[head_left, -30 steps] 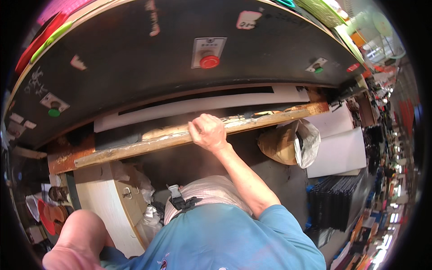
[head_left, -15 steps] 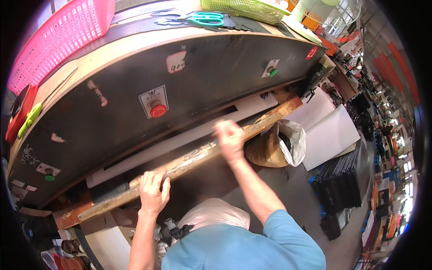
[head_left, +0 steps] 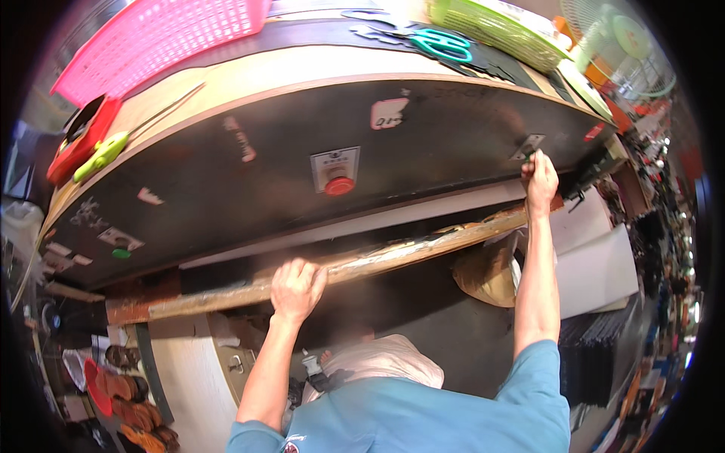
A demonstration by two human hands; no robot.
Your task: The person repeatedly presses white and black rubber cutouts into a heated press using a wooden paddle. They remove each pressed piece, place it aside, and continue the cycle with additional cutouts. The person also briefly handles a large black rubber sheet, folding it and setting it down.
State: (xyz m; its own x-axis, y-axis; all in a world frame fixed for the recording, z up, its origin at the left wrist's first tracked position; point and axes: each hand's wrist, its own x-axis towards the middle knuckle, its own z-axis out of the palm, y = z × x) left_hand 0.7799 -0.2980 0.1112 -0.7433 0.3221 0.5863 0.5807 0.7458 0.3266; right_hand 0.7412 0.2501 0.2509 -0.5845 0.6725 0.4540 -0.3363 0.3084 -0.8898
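Note:
My left hand [head_left: 296, 290] lies over the worn wooden edge board [head_left: 400, 257] of the machine, with its fingers stretched across the top and the thumb off to the right. My right hand [head_left: 541, 181] is raised at the right end of the black front panel [head_left: 257, 204]. Its fingers are curled closed at a small green push button [head_left: 529, 156] on a metal plate and partly hide it. Behind the board runs a long pale strip [head_left: 362, 230] inside the slot under the panel.
A red stop button [head_left: 340, 185] sits mid-panel, another green button [head_left: 121, 253] at its left. On top lie a pink basket [head_left: 162, 45], teal-handled scissors [head_left: 442, 44] and a green basket [head_left: 498, 34]. A brown sack [head_left: 487, 272] and black stacked sheets [head_left: 596, 355] stand right.
My right hand has left the wooden board and moved right and up to the green button. My left hand stays on the board. The view has shifted.

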